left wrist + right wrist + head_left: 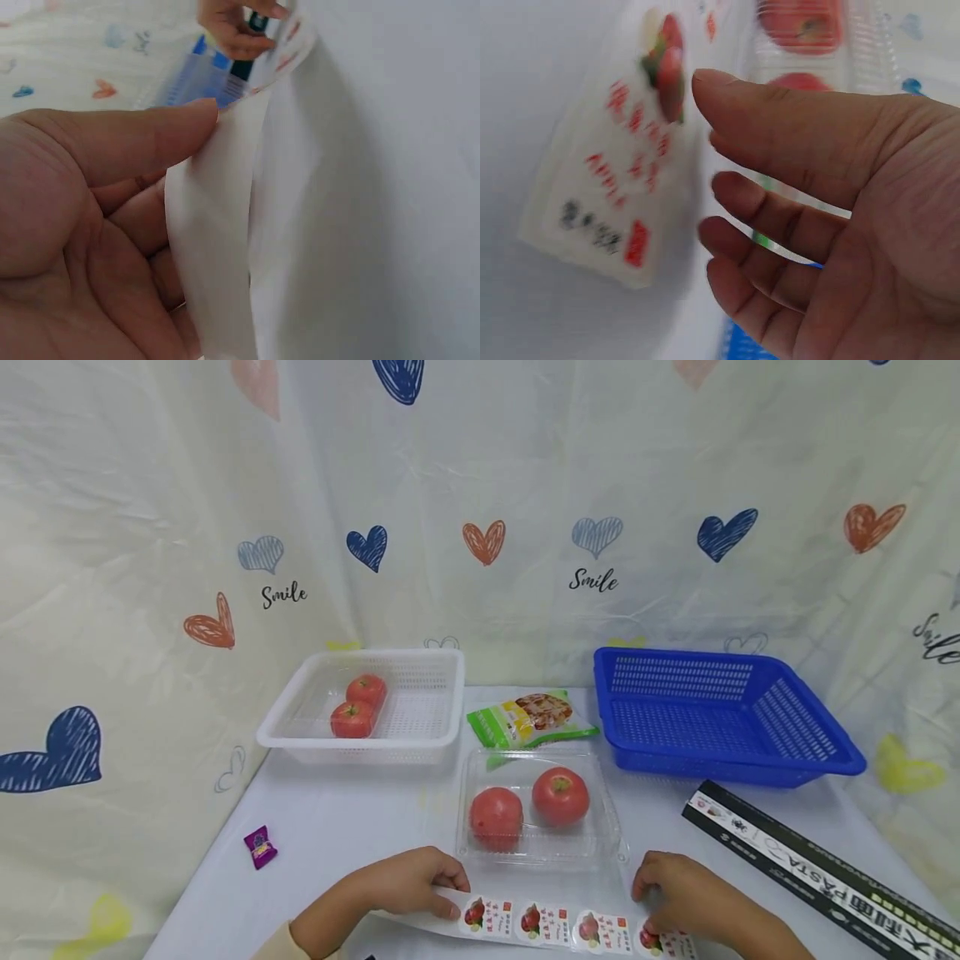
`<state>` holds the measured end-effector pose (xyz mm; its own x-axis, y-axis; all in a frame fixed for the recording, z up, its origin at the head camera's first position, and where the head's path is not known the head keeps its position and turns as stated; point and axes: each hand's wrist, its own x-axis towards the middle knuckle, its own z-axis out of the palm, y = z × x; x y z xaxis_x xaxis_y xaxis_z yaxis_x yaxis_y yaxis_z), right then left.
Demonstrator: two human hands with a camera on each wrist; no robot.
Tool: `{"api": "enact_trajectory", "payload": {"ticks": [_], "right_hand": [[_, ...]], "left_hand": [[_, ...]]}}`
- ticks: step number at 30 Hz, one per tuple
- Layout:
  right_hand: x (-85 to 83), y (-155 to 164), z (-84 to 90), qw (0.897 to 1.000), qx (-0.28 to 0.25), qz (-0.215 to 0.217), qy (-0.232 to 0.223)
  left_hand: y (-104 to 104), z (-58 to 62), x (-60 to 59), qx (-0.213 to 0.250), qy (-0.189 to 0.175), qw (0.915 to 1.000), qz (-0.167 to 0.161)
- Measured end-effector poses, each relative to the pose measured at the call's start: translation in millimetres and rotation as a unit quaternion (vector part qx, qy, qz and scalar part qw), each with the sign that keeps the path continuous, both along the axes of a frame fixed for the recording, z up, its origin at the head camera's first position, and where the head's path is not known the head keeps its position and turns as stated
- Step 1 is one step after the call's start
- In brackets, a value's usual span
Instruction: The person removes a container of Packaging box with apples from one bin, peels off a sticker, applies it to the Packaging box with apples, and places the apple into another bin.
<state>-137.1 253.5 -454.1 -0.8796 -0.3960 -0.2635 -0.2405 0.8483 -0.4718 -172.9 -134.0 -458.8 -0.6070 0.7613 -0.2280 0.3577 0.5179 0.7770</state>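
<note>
The tray [573, 845] lies behind the sticker strip [551, 930], before a packet [528, 720] between left basket [423, 703] and right basket [690, 729].

I see a purple-wrapped candy [261, 847] lying to my left on the white tabletop [352, 810]. Ahead, a green-and-yellow food packet [528, 720] lies near a blue perforated basket [720, 768]; a long box marked PASTA [817, 872] slants before it. Behind hangs my heart-printed curtain [480, 460].

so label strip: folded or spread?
The label strip is spread: four labels show in a row in the head view, the left hand pinching it.
</note>
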Motion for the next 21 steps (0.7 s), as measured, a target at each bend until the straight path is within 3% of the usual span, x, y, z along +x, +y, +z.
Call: {"api": "enact_trajectory", "payload": {"ticks": [4, 7, 9, 13, 16, 21], "right_hand": [[9.6, -11.2, 21.0, 0.997, -0.034, 0.071, 0.000], [15.8, -27.5, 37.5, 0.985, -0.088, 0.137, 0.050], [18.2, -40.3, 44.6, 0.967, -0.126, 0.187, 0.117], [20.3, -69.0, 48.0, 0.916, -0.168, 0.260, 0.255], [21.7, -88.9, 47.1, 0.891, -0.187, 0.285, 0.299], [22.1, -112.8, 45.1, 0.852, -0.223, 0.304, 0.364]], "left_hand": [[3.7, 14.0, 3.3, 0.044, -0.054, 0.9972, -0.028], [12.5, 27.6, 3.9, 0.063, -0.080, 0.9936, -0.048], [20.9, 36.0, 2.7, 0.065, -0.091, 0.9919, -0.061], [36.2, 46.0, -0.5, 0.057, -0.088, 0.9909, -0.084], [42.9, 51.2, -0.4, 0.061, -0.095, 0.9888, -0.098], [46.5, 57.7, 0.5, 0.082, -0.139, 0.9816, -0.102]]}}
